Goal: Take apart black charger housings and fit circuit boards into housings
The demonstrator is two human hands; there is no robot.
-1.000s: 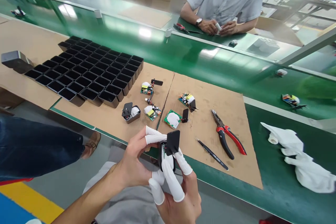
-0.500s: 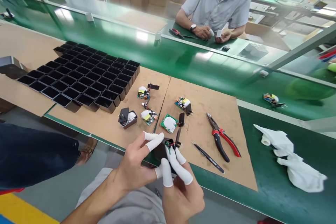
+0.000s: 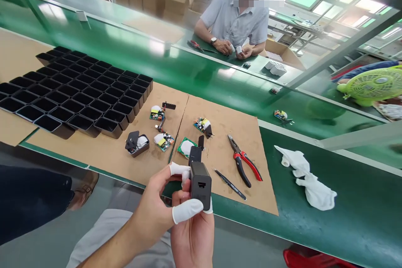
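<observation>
A black charger case (image 3: 201, 190) is held over the table's front edge, the face with a slot-shaped port turned towards me. Its black end piece (image 3: 195, 154) stands out at the far end. My left hand (image 3: 157, 201), with white finger cots, grips the case from the left, thumb low on its near side. From below and behind, my right hand (image 3: 193, 232) supports the case; most of its fingers are hidden. Just beyond lie a green circuit board (image 3: 185, 147) with white filler, another circuit board (image 3: 163, 141) and a part-filled black case (image 3: 137, 144).
Rows of open black cases (image 3: 80, 86) stand at the left on cardboard. Tweezers (image 3: 230, 184) and red-black pliers (image 3: 243, 161) lie to the right, with white gloves (image 3: 309, 178) beyond. A co-worker (image 3: 235, 25) sits across the green belt; a green fan (image 3: 373, 83) stands far right.
The case has been raised and turned, so its port face shows instead of the opening with wires. My left thumb has moved onto its near side, and my right hand has gone underneath.
</observation>
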